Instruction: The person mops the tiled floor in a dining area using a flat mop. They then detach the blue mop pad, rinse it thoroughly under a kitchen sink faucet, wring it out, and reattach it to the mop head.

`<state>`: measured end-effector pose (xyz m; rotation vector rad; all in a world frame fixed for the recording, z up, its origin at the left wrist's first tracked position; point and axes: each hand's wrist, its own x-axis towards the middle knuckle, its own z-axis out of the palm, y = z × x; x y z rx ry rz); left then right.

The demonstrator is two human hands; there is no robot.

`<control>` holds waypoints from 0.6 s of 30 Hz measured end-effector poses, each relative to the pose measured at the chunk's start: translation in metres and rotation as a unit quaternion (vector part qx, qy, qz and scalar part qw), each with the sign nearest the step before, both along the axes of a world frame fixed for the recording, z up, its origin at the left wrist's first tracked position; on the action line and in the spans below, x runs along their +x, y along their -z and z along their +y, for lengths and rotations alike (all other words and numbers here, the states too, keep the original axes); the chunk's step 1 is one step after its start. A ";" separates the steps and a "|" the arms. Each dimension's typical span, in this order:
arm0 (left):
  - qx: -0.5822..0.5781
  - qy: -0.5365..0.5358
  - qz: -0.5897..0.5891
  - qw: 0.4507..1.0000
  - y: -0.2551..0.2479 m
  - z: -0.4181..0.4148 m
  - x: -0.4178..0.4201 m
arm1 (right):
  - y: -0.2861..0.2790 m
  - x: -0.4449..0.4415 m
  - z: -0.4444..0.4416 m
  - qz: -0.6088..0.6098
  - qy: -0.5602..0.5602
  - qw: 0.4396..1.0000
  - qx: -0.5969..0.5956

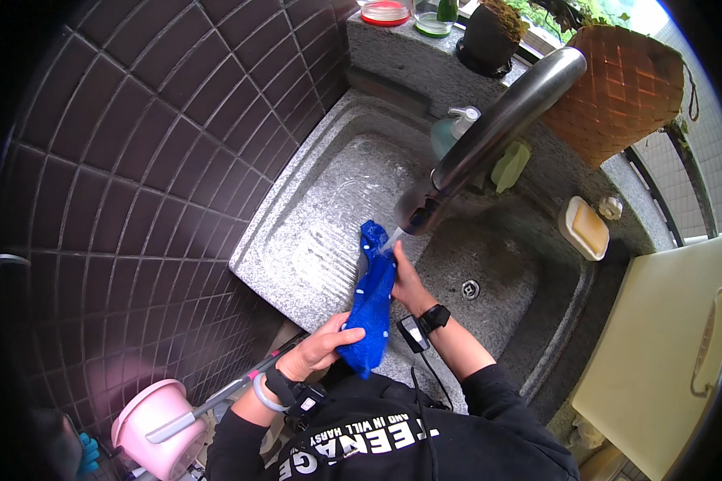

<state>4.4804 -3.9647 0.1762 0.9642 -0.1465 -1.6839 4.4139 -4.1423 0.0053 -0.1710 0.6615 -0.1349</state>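
Note:
A blue cloth with white dots point(373, 300) is stretched between my two hands above the granite laundry sink point(331, 234). The fingers of my left hand point(319, 346) grip its lower end, near my body. Higher up, my right hand point(410, 282) holds the cloth's right side, its fingers partly hidden behind it. A stream of water from the dark metal faucet point(475, 144) falls on the upper part of the cloth. The ribbed washboard slope lies to the left of the cloth, and the basin with its drain point(470, 290) to the right.
Along the back stand a soap pump bottle point(442, 135), a green scrubbing brush or soap holder point(510, 166) and a soap dish with a yellow bar point(583, 228). A woven basket point(623, 90) and a plant pot point(487, 39) sit on the ledge. A pink bucket point(162, 430) is at lower left.

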 end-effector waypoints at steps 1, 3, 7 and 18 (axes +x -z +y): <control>0.002 -0.019 0.022 1.000 0.001 0.004 0.000 | 0.010 0.002 -0.007 0.027 0.044 0.998 0.020; 0.024 -0.031 0.005 0.999 0.000 0.006 0.003 | 0.027 0.002 -0.031 0.052 0.039 0.998 -0.020; 0.028 -0.024 -0.130 0.991 0.024 0.011 0.012 | 0.011 0.006 -0.070 -0.074 0.113 0.985 -0.107; 0.072 -0.134 -0.188 0.970 0.079 0.016 0.016 | 0.010 0.013 -0.099 0.434 -0.242 0.556 -0.666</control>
